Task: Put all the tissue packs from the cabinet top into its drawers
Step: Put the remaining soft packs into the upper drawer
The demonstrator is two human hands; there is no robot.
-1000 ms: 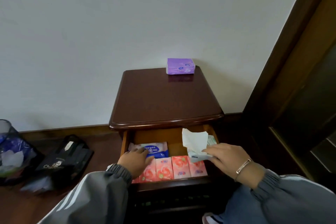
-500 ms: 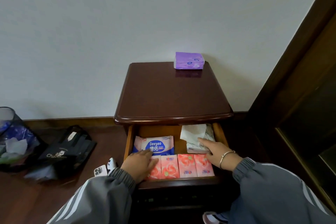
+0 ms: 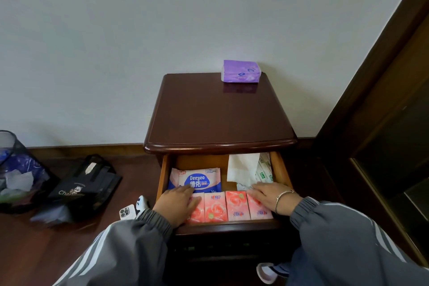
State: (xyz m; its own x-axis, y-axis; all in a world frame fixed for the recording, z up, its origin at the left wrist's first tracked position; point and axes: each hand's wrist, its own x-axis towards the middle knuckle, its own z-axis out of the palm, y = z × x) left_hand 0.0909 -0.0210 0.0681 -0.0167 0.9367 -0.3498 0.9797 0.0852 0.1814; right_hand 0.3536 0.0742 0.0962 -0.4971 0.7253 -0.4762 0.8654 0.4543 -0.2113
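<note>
A purple tissue pack (image 3: 241,74) lies at the back right of the dark wooden cabinet top (image 3: 218,121). The top drawer (image 3: 282,173) is pulled out. Inside it, several pink rose-print packs (image 3: 226,208) lie in a row along the front, a blue and white wipes pack (image 3: 197,180) sits behind them on the left, and a white tissue pack with a loose sheet (image 3: 242,169) is at the back right. My left hand (image 3: 177,204) rests flat on the leftmost pink pack. My right hand (image 3: 270,195) lies flat on the rightmost pink pack, holding nothing.
On the floor to the left stand a mesh waste bin (image 3: 16,169) and a black bag (image 3: 81,188), with a phone (image 3: 127,211) beside the cabinet. A dark wooden door frame (image 3: 371,100) rises on the right. A shoe (image 3: 267,273) shows below.
My right hand has let go of the white tissue pack in the drawer's back right and drawn back onto the rightmost pink pack. My left hand has stayed on the left pink pack.
</note>
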